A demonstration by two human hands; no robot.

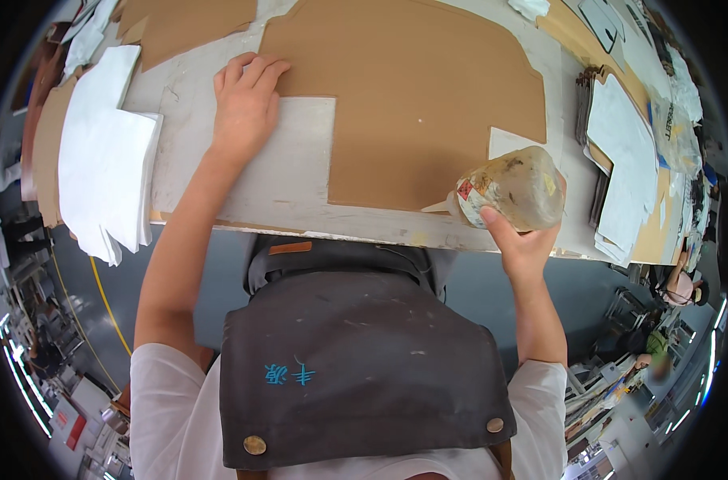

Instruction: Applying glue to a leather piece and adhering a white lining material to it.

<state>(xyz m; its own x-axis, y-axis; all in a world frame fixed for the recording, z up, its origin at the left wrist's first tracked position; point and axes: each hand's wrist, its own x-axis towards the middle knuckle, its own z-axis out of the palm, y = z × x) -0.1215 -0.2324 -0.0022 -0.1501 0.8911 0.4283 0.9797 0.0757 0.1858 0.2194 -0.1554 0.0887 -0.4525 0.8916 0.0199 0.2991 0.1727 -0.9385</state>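
Note:
A large flat brown leather-like or cardboard sheet (412, 88) with notched corners lies on the pale worktable (296, 152). The fingers of my left hand (248, 100) are slightly bent and a little apart, resting at the sheet's left edge with nothing seen in the grip. My right hand (528, 248) is wrapped round a cloudy, stained plastic squeeze bottle (524, 188) with a torn label. The bottle is tilted, its pale nozzle (436, 210) pointing left at the sheet's near edge. Whether the tip touches the sheet, I cannot tell. Some right-hand fingers are hidden behind the bottle.
White cut sheets (100, 152) are stacked at the left, overhanging the table's front edge. More brown pieces (188, 32) lie at the far left. On the right stands a layered stack topped with white (620, 168), beside a clear plastic bag (676, 140). Another person (680, 288) is farther right.

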